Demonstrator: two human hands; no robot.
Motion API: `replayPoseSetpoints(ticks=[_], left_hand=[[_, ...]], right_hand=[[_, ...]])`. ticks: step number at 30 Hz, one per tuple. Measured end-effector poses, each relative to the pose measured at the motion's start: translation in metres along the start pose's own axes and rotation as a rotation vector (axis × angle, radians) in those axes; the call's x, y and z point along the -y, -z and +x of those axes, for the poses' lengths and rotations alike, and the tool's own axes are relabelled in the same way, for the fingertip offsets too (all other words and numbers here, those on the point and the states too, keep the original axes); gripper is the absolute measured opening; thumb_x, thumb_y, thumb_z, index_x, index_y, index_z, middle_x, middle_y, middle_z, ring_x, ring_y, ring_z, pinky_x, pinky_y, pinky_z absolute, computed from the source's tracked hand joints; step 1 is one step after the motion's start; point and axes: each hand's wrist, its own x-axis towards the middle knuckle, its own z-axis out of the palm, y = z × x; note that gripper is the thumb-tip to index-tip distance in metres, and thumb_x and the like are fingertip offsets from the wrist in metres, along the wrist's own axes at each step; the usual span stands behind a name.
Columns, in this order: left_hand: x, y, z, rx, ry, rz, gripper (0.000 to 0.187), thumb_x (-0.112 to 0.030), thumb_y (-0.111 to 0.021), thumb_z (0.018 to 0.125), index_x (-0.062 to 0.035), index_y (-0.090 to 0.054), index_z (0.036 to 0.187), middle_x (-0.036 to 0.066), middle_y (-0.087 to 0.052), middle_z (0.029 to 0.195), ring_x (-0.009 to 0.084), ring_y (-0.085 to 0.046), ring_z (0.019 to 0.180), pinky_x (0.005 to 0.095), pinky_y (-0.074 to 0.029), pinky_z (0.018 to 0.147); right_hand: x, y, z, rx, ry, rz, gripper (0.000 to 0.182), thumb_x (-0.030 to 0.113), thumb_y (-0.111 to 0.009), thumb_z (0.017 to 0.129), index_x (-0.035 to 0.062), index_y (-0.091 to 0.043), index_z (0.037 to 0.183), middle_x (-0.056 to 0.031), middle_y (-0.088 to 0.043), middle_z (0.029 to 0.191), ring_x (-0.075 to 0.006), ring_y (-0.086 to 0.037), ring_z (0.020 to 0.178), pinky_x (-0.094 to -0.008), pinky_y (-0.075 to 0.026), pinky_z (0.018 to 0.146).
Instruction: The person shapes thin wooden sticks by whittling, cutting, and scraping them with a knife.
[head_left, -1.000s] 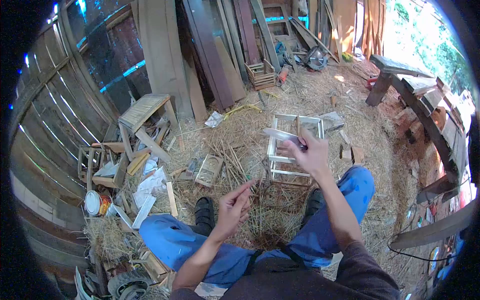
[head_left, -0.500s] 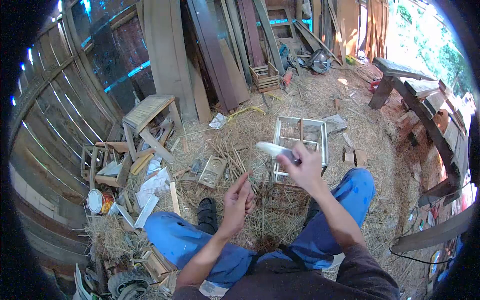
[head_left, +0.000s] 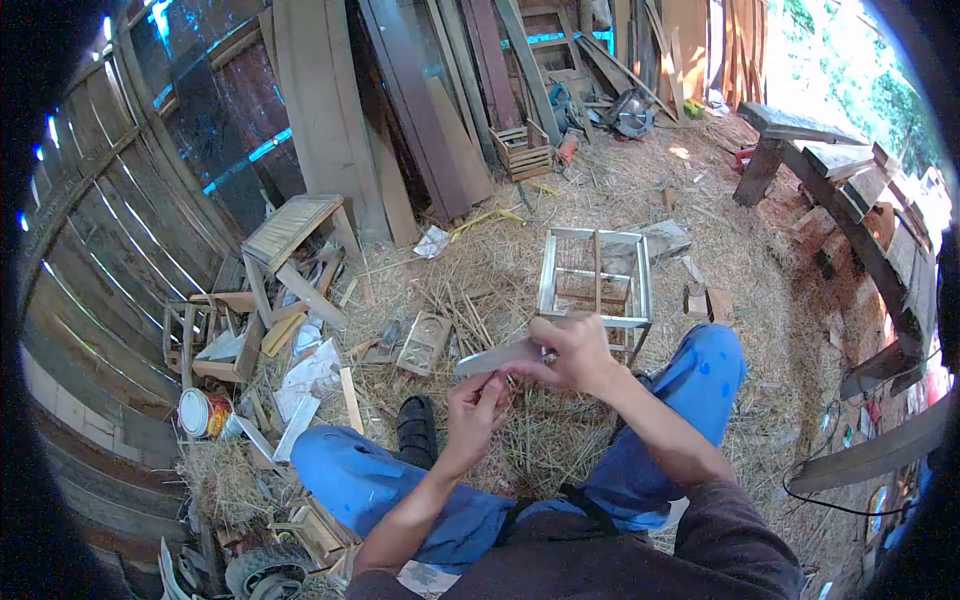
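Note:
My right hand [head_left: 580, 355] is closed round the handle of a knife [head_left: 502, 356], whose broad pale blade points left. Just below the blade tip, my left hand [head_left: 475, 415] has its fingers pressed together, close to the right thumb. Whatever those left fingers pinch is too small to make out. Beyond the right hand, a white-edged wooden frame [head_left: 547, 272] stands on the straw-covered floor. A carved wooden block [head_left: 425, 343] lies past my left hand.
A small slatted table [head_left: 292, 226], a paint can [head_left: 196, 411] and paper scraps [head_left: 312, 368] are at the left. A slatted crate [head_left: 523, 152] and a circular saw [head_left: 633, 115] sit at the back. A rough workbench [head_left: 850, 215] runs along the right.
My right hand has moved down and left with the knife, bringing the blade over my left fingertips. The two hands are now close together, and the left index finger is no longer raised.

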Motion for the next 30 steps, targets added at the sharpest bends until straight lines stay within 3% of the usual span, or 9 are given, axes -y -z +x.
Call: replayPoseSetpoints(ticks=[6,11,15,16,19,20,25,28,30], left_hand=[[-0.013,0.003,-0.01,0.11,0.023,0.029,0.036,-0.019,-0.056,0.103,-0.0046,-0.059,0.135,-0.008,-0.047,0.072,-0.0009,-0.034,0.054,0.0177,-0.026,0.045],[-0.008,0.003,0.0,0.025,-0.047,-0.089,0.039,-0.018,-0.055,0.103,-0.0049,-0.054,0.14,-0.005,-0.045,0.071,0.001,-0.032,0.051,0.0182,-0.027,0.044],[-0.001,0.012,0.004,0.018,-0.003,-0.141,0.027,-0.02,-0.055,0.103,-0.007,-0.062,0.126,-0.005,-0.049,0.07,0.0011,-0.036,0.052,0.0192,-0.027,0.043],[-0.001,0.008,0.003,-0.001,-0.018,-0.097,0.013,-0.02,-0.059,0.101,-0.0083,-0.059,0.094,-0.005,-0.046,0.067,0.0031,-0.035,0.05,0.0207,-0.026,0.042],[0.0,-0.003,-0.001,-0.068,0.093,-0.145,0.014,-0.021,-0.06,0.1,-0.0084,-0.06,0.093,-0.005,-0.046,0.066,0.0033,-0.034,0.048,0.0219,-0.025,0.041],[0.008,0.003,0.0,0.0,0.067,-0.141,0.023,-0.017,-0.057,0.102,-0.0092,-0.062,0.123,-0.008,-0.048,0.071,0.0009,-0.034,0.051,0.02,-0.023,0.044],[-0.002,0.01,0.001,0.125,0.227,-0.279,0.042,-0.015,-0.055,0.102,-0.0122,-0.05,0.144,-0.008,-0.042,0.07,0.0001,-0.031,0.052,0.0201,-0.02,0.044],[-0.009,0.007,-0.001,0.158,0.233,-0.21,0.046,-0.016,-0.054,0.103,-0.0118,-0.046,0.147,-0.007,-0.039,0.07,0.001,-0.031,0.052,0.0196,-0.022,0.043],[-0.002,0.009,-0.01,0.278,0.162,-0.049,0.044,-0.017,-0.054,0.103,-0.0114,-0.047,0.147,-0.007,-0.037,0.069,0.0018,-0.031,0.052,0.0193,-0.024,0.043]], right_hand=[[-0.036,0.01,0.013,-0.25,-0.408,0.039,0.043,0.042,-0.082,0.076,0.0076,-0.057,0.078,-0.011,-0.056,0.056,-0.0281,-0.055,0.045,-0.0385,-0.043,0.046],[-0.018,0.018,0.003,-0.132,-0.25,0.0,0.044,0.041,-0.081,0.078,0.0071,-0.053,0.074,-0.0108,-0.055,0.057,-0.0285,-0.055,0.047,-0.0393,-0.042,0.047],[0.0,-0.005,0.0,-0.005,-0.068,0.111,0.049,0.056,-0.075,0.079,0.0116,-0.056,0.076,-0.0101,-0.057,0.053,-0.0317,-0.058,0.045,-0.0422,-0.043,0.043],[0.005,-0.006,-0.001,0.078,-0.033,0.104,0.049,0.057,-0.074,0.08,0.0118,-0.056,0.076,-0.0102,-0.057,0.052,-0.0319,-0.058,0.045,-0.0421,-0.043,0.042],[0.013,-0.009,0.0,0.117,0.003,0.185,0.05,0.059,-0.075,0.078,0.0125,-0.055,0.075,-0.009,-0.052,0.049,-0.0319,-0.056,0.045,-0.0418,-0.04,0.043],[0.013,-0.006,0.002,0.113,0.015,0.188,0.053,0.059,-0.076,0.077,0.0122,-0.052,0.072,-0.0079,-0.049,0.048,-0.0308,-0.055,0.044,-0.0413,-0.039,0.043],[0.002,0.007,0.007,0.091,0.077,0.061,0.054,0.055,-0.08,0.075,0.012,-0.049,0.066,-0.0081,-0.046,0.048,-0.0305,-0.053,0.045,-0.0407,-0.039,0.044],[-0.025,0.007,0.005,-0.07,-0.09,0.035,0.051,0.049,-0.079,0.078,0.009,-0.048,0.068,-0.0102,-0.049,0.051,-0.0277,-0.055,0.046,-0.0398,-0.039,0.045],[-0.052,0.013,0.011,-0.305,-0.464,0.115,0.049,0.042,-0.078,0.081,0.0054,-0.047,0.069,-0.0108,-0.05,0.054,-0.023,-0.055,0.047,-0.0382,-0.04,0.047]])
